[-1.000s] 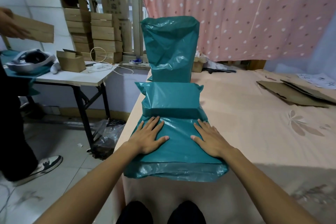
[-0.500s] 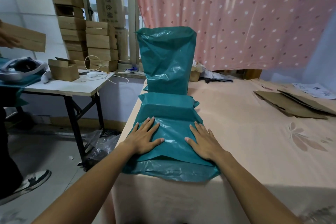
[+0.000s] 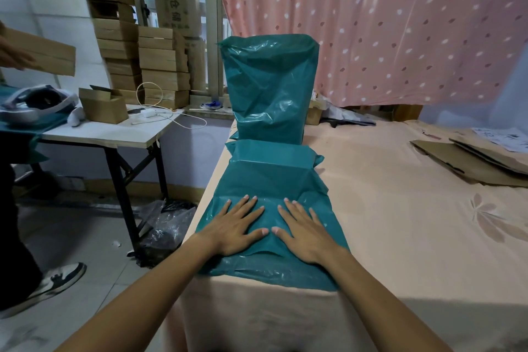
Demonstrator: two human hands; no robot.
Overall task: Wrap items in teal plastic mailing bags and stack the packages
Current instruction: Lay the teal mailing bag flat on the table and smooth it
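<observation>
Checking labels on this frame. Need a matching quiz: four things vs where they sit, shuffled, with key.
1 near bag
2 tall bag
3 flat cardboard
4 open box

a on the side table
b under left hand and right hand
c upright behind the near bag
d far right on the bed

Pairs: 1-b, 2-c, 3-d, 4-a

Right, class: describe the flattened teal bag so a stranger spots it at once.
Find the peach-covered bed. At its near left corner a teal bag lies under the left hand and right hand. Unlike the tall teal bag upright behind it, this one lies flat.
</observation>
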